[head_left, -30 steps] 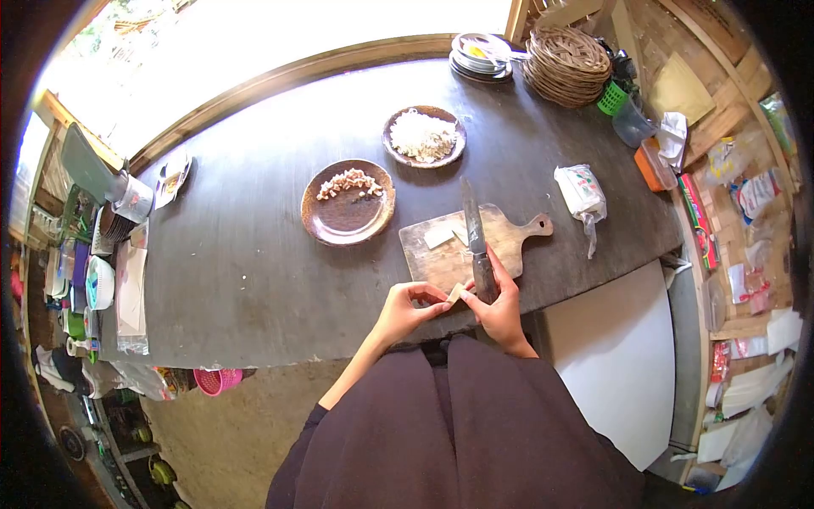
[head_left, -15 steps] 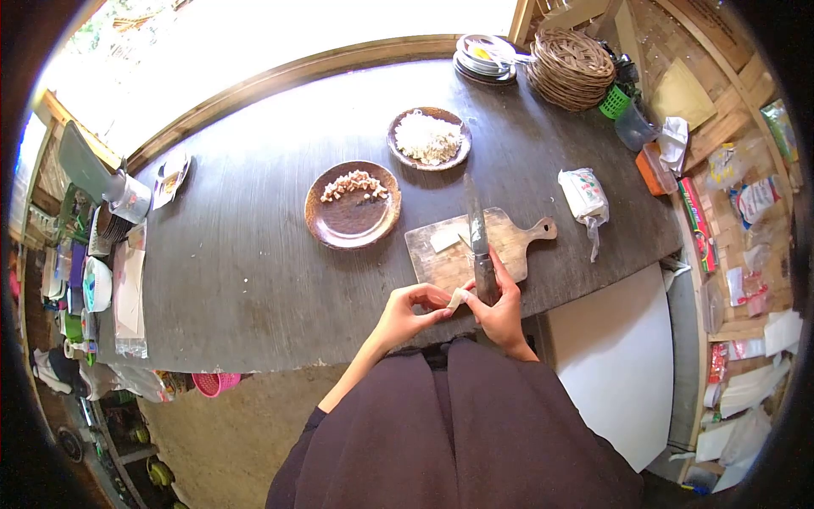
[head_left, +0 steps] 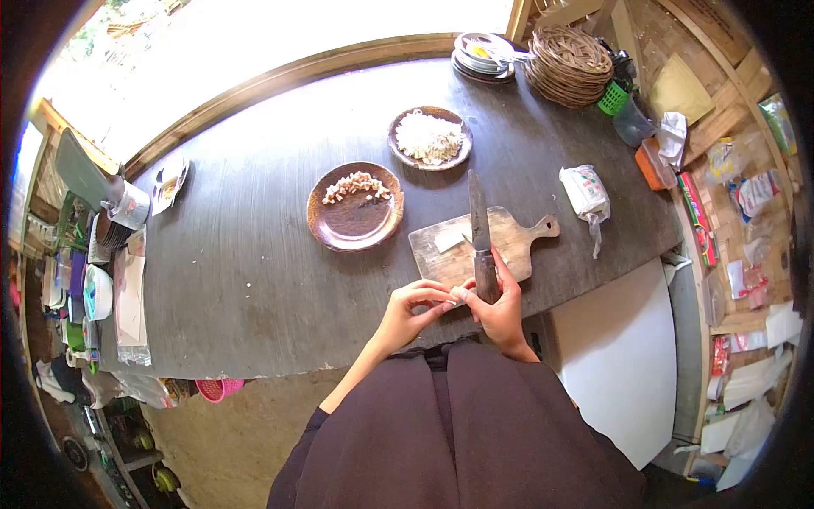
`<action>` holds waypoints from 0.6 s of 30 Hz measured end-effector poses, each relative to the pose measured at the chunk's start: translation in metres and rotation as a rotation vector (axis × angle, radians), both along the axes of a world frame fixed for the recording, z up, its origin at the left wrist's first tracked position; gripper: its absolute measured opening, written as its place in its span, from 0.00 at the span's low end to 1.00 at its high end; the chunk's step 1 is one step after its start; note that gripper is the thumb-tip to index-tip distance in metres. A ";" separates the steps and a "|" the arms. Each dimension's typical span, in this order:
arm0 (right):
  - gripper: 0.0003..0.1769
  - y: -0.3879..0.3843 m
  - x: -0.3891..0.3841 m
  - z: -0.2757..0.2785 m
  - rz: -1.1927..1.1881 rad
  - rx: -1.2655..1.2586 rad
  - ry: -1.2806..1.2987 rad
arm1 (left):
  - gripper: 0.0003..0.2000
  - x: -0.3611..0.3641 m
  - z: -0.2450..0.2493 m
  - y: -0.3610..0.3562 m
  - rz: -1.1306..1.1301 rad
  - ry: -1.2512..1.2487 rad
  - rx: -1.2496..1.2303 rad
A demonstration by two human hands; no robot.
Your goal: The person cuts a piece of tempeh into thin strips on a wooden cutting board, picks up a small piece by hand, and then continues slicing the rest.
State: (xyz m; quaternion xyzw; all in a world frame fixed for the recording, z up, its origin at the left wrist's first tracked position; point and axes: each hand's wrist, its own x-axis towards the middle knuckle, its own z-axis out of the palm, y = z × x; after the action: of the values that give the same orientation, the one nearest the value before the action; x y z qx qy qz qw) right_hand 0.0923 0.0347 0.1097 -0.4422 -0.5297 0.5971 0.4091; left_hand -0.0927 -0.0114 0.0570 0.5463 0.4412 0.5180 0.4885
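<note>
My right hand (head_left: 500,314) is closed around the dark handle of a knife (head_left: 480,225), whose blade points away from me over a wooden cutting board (head_left: 509,246). My left hand (head_left: 409,314) is closed in a pinch, its fingertips meeting those of the right at the board's near edge. Between them a small pale strip of food (head_left: 459,300) barely shows; fingers hide most of it. A white flat piece (head_left: 449,241) lies on the board beside the blade.
Left of the board stands a brown plate (head_left: 356,233) with chopped bits along its far side. Behind it a second plate (head_left: 465,157) holds a white shredded heap. A white plastic packet (head_left: 585,193) lies to the right. Stacked plates (head_left: 483,64) and woven baskets (head_left: 568,66) stand far back.
The pale strip, plainly visible between my fingertips before, is now mostly covered by them. My hands have drawn slightly closer together, and the knife stays in the right one.
</note>
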 end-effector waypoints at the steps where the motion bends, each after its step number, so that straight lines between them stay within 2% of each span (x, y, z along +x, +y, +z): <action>1: 0.49 -0.001 -0.001 0.001 -0.003 -0.007 0.024 | 0.09 0.000 0.001 0.000 0.000 0.000 0.000; 4: 0.50 -0.004 -0.004 0.000 -0.002 -0.023 0.054 | 0.08 -0.003 0.004 -0.002 0.031 -0.057 -0.037; 10: 0.50 -0.010 -0.009 -0.001 0.014 -0.024 0.062 | 0.06 -0.012 0.005 -0.004 -0.057 -0.116 -0.161; 12: 0.51 -0.012 -0.009 0.001 0.019 -0.053 0.074 | 0.06 -0.011 0.005 -0.005 -0.055 -0.289 -0.210; 18: 0.50 -0.016 -0.009 0.014 0.029 -0.053 0.079 | 0.06 -0.014 0.009 -0.005 -0.055 -0.265 -0.160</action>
State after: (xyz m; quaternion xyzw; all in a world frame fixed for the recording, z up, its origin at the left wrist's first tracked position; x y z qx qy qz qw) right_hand 0.0830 0.0186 0.1235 -0.4214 -0.5034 0.6337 0.4091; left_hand -0.1072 -0.0159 0.0657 0.4441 0.3977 0.5352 0.5985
